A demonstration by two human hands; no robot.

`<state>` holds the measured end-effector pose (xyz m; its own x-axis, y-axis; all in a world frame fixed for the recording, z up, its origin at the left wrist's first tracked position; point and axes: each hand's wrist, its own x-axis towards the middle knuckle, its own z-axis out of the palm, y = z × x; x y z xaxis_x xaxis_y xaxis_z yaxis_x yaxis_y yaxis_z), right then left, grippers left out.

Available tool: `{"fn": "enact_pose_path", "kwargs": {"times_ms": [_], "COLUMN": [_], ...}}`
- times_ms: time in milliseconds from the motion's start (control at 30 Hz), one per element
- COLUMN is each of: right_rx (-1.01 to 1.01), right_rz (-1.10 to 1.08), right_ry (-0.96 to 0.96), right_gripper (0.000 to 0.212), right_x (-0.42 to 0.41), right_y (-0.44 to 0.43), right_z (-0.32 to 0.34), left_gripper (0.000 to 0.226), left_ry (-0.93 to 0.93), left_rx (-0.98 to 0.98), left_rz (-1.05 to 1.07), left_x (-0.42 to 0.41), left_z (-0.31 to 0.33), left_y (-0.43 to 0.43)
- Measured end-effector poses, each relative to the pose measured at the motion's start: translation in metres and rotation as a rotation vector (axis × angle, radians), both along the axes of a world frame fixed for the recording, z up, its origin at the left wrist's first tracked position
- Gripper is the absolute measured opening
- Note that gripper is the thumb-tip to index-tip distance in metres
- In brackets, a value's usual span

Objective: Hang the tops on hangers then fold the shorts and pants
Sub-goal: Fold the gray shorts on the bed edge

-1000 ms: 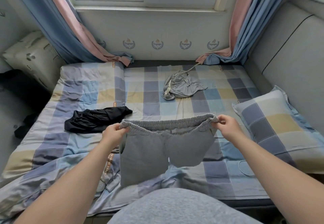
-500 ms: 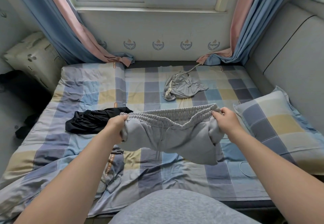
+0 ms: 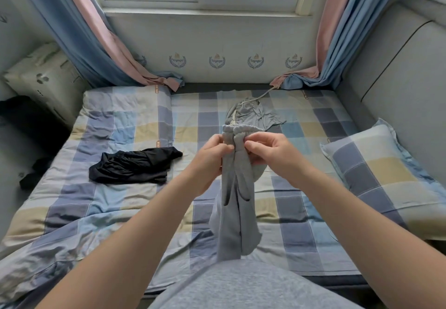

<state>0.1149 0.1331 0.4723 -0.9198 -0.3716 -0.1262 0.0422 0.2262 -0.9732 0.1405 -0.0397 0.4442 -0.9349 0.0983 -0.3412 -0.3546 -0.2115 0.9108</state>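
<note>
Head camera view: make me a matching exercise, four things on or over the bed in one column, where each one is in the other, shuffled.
1. grey shorts
2. black garment
3. pillow
4. crumpled grey garment

A. flat on the bed, left side
B. at the bed's right edge
C. held up by left hand and right hand
D. far end of the bed

Pairs: 1-C, 2-A, 3-B, 4-D

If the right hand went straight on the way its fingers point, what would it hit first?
The right hand points sideways into the grey shorts it pinches at the waistband. Right behind that fabric is the left hand, gripping the same band. Depth seems matched, from one view.
</note>
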Motion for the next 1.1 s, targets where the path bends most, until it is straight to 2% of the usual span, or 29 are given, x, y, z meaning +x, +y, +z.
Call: {"fn": "enact_pose_path", "kwargs": {"times_ms": [67,133,200,300,333,400,433,500,600,700,800,867,933,1100], "right_rx": [0.128,0.259,0.306,0.157,0.132,0.13,0.099,-0.06,-0.219,-0.252,-0.151,-0.06,-0.009,0.061], "right_rz": [0.066,0.131,0.173,0.056,-0.04,-0.14,-0.122,-0.025,0.11,0.095,-0.082,-0.134,-0.148,-0.135], "right_ry": [0.144,0.257,0.339,0.345,0.306,0.126,-0.009,-0.267,-0.5,-0.534,-0.439,-0.355,-0.287,-0.124], "right_gripper": [0.019,0.022,0.025,0.028,0.032,0.065,0.082,0.092,0.074,0.05,0.041,0.03,0.027,0.034], "right_x": [0.001,0.0,0.0,-0.003,-0.007,-0.012,-0.015,-0.018,-0.022,-0.03,-0.047,-0.059,-0.072,-0.109], "right_y": [0.002,0.007,0.013,0.028,0.036,0.055,0.063,0.077,0.086,0.089,0.096,0.099,0.1,0.112], "right_z": [0.004,0.003,-0.001,-0.014,-0.021,-0.035,-0.044,-0.065,-0.09,-0.102,-0.104,-0.104,-0.101,-0.077], "left_gripper": [0.057,0.064,0.057,0.042,0.042,0.05,0.055,0.06,0.062,0.052,0.03,0.025,0.025,0.026], "left_ry": [0.04,0.107,0.151,0.123,0.108,0.088,0.081,0.062,0.028,-0.026,-0.075,-0.091,-0.087,0.014], "left_rx": [0.045,0.025,-0.08,-0.148,-0.106,0.019,0.083,0.159,0.152,0.077,-0.271,-0.433,-0.476,-0.517], "left_rz": [-0.056,-0.103,-0.056,0.093,0.097,0.045,0.001,-0.076,-0.084,0.002,0.078,0.069,0.088,0.131], "left_x": [0.002,0.006,0.007,0.006,0.006,0.007,0.007,0.007,-0.001,-0.01,-0.026,-0.038,-0.05,-0.083], "left_z": [0.0,-0.001,-0.005,-0.008,-0.009,-0.008,-0.006,-0.001,-0.003,-0.015,-0.037,-0.049,-0.056,-0.049], "left_y": [-0.003,-0.002,0.004,0.01,0.01,0.007,0.005,0.003,0.004,0.01,0.013,0.016,0.023,0.038]}}
